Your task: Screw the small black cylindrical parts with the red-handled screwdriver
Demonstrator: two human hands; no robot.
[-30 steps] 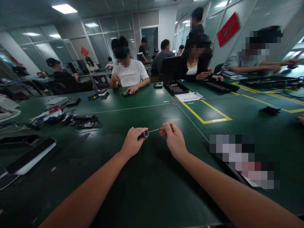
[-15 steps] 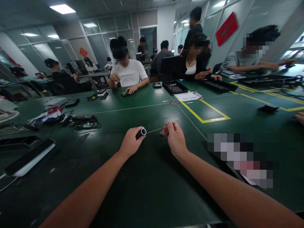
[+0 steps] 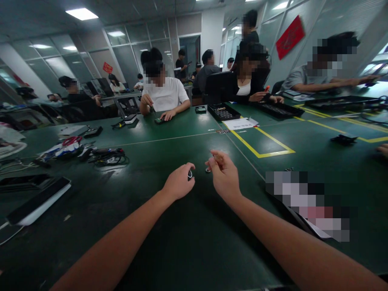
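Note:
My left hand (image 3: 179, 182) is closed around a short black cylinder with a pale ring at its end (image 3: 190, 174). Its fingers hide most of it, and the ring faces right, toward my other hand. A short gap away, my right hand (image 3: 223, 173) is raised over the table with thumb and fingers pinched together. What sits between those fingertips is too small and too hidden to name. A small round metallic piece (image 3: 207, 170) lies on the green table (image 3: 182, 250) just left of my right fingers.
Left are a black-and-white flat device (image 3: 39, 201) and bundled cables (image 3: 110, 157). A blurred-out flat item (image 3: 306, 206) lies right of my right forearm. Across the table, black parts trays (image 3: 223, 111) stand near yellow tape (image 3: 275, 154), and co-workers sit, one in a white shirt (image 3: 169, 93).
My left hand has moved right and turned, so the cylinder's ringed end shows edge-on. The thin rod seen between my hands is out of sight. My right fingers have shifted slightly.

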